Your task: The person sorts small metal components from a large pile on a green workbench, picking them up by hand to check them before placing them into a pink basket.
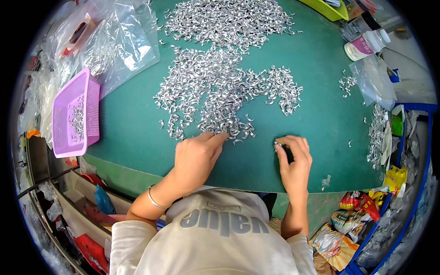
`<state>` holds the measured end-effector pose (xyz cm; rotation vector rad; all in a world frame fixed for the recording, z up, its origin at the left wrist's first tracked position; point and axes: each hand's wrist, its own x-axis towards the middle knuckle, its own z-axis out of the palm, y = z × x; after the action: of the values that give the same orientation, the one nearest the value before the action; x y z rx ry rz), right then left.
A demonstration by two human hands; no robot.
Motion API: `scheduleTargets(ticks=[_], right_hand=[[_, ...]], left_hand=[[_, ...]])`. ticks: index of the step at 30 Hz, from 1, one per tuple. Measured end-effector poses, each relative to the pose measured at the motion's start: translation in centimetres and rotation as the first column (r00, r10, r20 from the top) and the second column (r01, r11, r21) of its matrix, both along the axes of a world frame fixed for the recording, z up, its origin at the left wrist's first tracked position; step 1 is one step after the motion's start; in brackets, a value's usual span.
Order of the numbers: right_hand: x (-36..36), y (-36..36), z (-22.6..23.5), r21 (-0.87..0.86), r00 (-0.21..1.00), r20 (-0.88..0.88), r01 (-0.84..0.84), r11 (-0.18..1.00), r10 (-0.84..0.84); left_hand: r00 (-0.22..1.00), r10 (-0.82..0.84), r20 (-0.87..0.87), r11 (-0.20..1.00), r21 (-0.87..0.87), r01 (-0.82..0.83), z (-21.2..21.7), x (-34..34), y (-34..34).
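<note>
Small curved silver metal pieces [206,82] lie heaped and spread over the green table top [330,137]. My left hand [198,156], a bangle on its wrist, reaches to the near edge of this heap. Its fingers are bent and drawn together at the pieces, and I cannot make out what is between the fingertips. To the right, apart from the heap, my right hand [295,160] pinches one small curved metal piece [277,144] between thumb and index finger, just over the table.
A purple basket [94,114] with some pieces stands at the left, beside clear plastic bags [133,46]. More pieces [376,137] lie along the right edge, near a white bottle [366,45]. A yellow-green tray [332,11] is at the far right.
</note>
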<state>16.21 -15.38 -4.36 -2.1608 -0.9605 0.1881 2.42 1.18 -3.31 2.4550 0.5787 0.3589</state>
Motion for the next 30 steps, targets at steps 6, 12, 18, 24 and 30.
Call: scheduleTargets(ticks=[6,12,18,24,30], right_hand=[[-1.3,2.0,1.4,-0.098,0.974,0.225,0.018,0.995,0.004],[-1.9,3.9,-0.2,-0.028,0.963,0.265,-0.047,0.999,0.052],[-2.8,2.6,1.5,0.197,0.989,-0.145,-0.003,0.980,0.032],[-3.5,2.2,3.1,0.284,0.973,-0.174,-0.099,0.954,0.153],[-4.6,1.9,3.6,0.415,0.853,-0.512,0.146,0.898,0.098]], left_hand=[[0.999,0.047,-0.015,0.998,-0.037,-0.047,0.7,-0.6,0.6],[0.998,0.024,0.062,0.987,-0.160,-0.014,0.9,-0.5,-0.4],[0.997,0.066,0.038,0.722,-0.692,-0.022,1.1,-0.2,-1.2],[0.981,0.114,0.155,0.591,-0.805,0.059,1.4,0.6,-1.9],[0.975,0.129,0.179,0.542,-0.837,0.082,2.5,0.2,-1.9]])
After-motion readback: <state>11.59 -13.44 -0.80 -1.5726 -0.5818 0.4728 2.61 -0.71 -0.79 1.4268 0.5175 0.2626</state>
